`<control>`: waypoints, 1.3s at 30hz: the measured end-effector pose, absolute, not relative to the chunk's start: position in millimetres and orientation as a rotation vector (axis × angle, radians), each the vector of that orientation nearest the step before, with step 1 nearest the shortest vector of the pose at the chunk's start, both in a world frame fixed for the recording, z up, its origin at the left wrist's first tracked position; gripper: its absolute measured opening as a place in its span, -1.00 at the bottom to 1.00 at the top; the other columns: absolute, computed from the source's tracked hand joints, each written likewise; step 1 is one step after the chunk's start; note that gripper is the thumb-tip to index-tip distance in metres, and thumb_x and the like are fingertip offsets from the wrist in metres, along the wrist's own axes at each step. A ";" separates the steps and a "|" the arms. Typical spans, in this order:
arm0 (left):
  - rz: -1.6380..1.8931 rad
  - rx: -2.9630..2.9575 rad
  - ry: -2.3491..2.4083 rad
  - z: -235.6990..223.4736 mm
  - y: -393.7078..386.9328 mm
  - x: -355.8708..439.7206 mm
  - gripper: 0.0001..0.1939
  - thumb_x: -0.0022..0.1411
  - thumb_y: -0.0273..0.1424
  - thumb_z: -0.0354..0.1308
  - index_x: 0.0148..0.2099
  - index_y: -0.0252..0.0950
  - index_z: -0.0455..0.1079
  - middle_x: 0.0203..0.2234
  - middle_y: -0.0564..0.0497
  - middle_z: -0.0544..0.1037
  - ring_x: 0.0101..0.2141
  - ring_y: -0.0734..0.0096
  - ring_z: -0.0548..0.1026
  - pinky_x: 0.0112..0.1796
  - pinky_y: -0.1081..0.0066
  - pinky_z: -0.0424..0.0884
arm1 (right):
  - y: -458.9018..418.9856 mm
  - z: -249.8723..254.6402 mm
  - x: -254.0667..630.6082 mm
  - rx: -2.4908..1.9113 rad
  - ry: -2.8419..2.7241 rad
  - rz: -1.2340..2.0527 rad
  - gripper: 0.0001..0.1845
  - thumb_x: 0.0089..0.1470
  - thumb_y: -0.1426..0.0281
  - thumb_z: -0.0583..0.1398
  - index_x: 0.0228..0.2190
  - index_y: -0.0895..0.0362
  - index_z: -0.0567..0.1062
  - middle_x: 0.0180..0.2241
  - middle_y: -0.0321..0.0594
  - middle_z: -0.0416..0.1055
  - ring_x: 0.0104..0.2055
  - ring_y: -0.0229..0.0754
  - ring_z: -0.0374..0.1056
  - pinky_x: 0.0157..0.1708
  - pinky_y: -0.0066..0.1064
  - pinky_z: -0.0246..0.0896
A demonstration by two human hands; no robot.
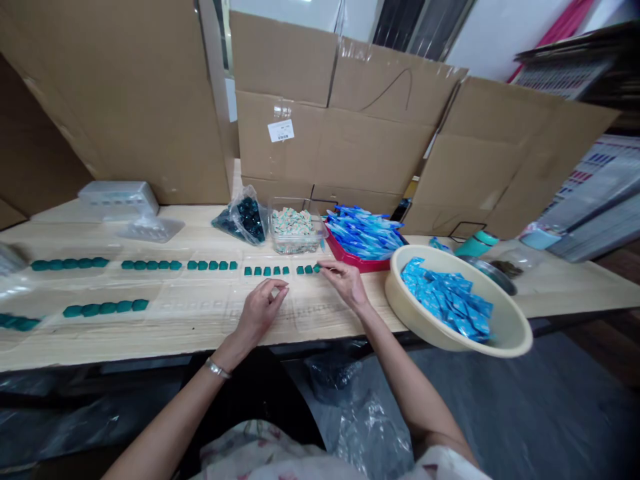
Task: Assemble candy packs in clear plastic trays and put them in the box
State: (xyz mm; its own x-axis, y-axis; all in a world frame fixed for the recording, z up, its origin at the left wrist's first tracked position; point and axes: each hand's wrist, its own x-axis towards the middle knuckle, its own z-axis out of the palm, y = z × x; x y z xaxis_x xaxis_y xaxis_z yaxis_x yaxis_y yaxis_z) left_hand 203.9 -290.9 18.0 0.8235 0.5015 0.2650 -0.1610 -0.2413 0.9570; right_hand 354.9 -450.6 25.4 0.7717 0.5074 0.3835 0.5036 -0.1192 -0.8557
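My right hand [346,281] reaches to the end of a short row of small teal blocks [300,270], its thumb and fingertips pinched on the last teal block [317,268]. The blocks sit in a clear plastic tray [313,310]. My left hand [260,308] is held over the neighbouring tray with its fingers curled together. Whatever those fingers hold, if anything, is hidden. Beyond it lies another row of teal blocks [267,271]. Further left, more clear trays carry similar rows of teal pieces [106,308].
Along the back stand a bag of dark teal pieces [250,217], a clear box of small pale pieces [293,223] and a red tray [345,257] of blue plastic items. A cream basin [400,293] with blue packets stands right. Cardboard [380,143] walls the table's back.
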 end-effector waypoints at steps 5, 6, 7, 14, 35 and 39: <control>0.525 1.623 0.326 10.8 -287.3 203.6 -0.91 -0.05 -0.47 0.25 -0.40 -0.23 0.49 -0.50 0.06 0.48 -0.66 0.56 0.15 -0.58 0.52 0.07 | -457.8 12.8 402.4 -2.026 -1.060 -0.225 -0.81 -0.02 0.45 0.19 -0.33 0.09 0.58 -0.29 -0.15 0.54 -0.27 -0.14 0.43 -0.24 -0.29 0.32; 0.506 1.615 0.330 8.9 -287.1 203.8 -0.92 -0.06 -0.47 0.25 -0.40 -0.24 0.49 -0.54 0.07 0.47 -0.67 0.56 0.14 -0.59 0.52 0.06 | -455.7 9.5 406.2 -2.052 -1.119 -0.236 -0.80 -0.02 0.48 0.18 -0.33 0.09 0.58 -0.30 -0.15 0.54 -0.26 -0.14 0.43 -0.23 -0.29 0.32; 0.488 1.611 0.333 7.0 -287.0 204.1 -0.92 -0.06 -0.46 0.26 -0.41 -0.24 0.49 -0.58 0.08 0.45 -0.68 0.56 0.14 -0.60 0.52 0.04 | -453.3 6.2 408.4 -2.071 -1.176 -0.245 -0.79 -0.02 0.50 0.18 -0.33 0.09 0.58 -0.29 -0.15 0.54 -0.26 -0.14 0.43 -0.21 -0.29 0.31; 0.390 1.513 0.369 6.1 -286.2 203.1 -0.86 -0.06 -0.37 0.29 -0.38 -0.28 0.48 -0.50 0.04 0.49 -0.67 0.63 0.20 -0.66 0.56 0.04 | -445.0 -5.8 412.6 -2.143 -1.346 -0.251 -0.78 0.02 0.52 0.15 -0.30 0.12 0.57 -0.31 -0.14 0.53 -0.25 -0.16 0.42 -0.19 -0.33 0.29; 0.147 0.430 0.383 22.7 -270.6 214.1 -0.82 0.21 -0.41 0.06 -0.27 -0.46 0.38 -0.54 0.02 0.39 -0.68 0.69 0.23 -0.68 0.61 0.17 | -434.6 22.6 362.1 -2.051 -1.388 -0.329 -0.76 0.06 0.46 0.11 -0.20 0.16 0.48 -0.19 -0.04 0.44 -0.14 -0.06 0.31 -0.12 -0.18 0.21; 0.170 0.423 0.369 22.3 -271.9 219.3 -0.79 0.25 -0.42 0.00 -0.30 -0.45 0.40 -0.57 0.00 0.43 -0.61 0.58 0.37 -0.56 0.54 0.31 | -414.9 34.4 300.3 -1.795 -1.442 -0.062 -0.78 0.09 0.38 0.14 -0.18 0.10 0.45 -0.26 -0.14 0.40 -0.28 -0.19 0.34 -0.28 -0.36 0.30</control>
State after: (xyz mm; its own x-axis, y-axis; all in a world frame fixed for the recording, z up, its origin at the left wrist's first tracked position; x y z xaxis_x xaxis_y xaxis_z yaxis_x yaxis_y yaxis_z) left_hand 219.3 -271.9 22.3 0.9200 0.2358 -0.3131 -0.0842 0.8991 0.4296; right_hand 300.3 -414.9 34.4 0.3449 0.7939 0.5008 0.8341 -0.0146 -0.5514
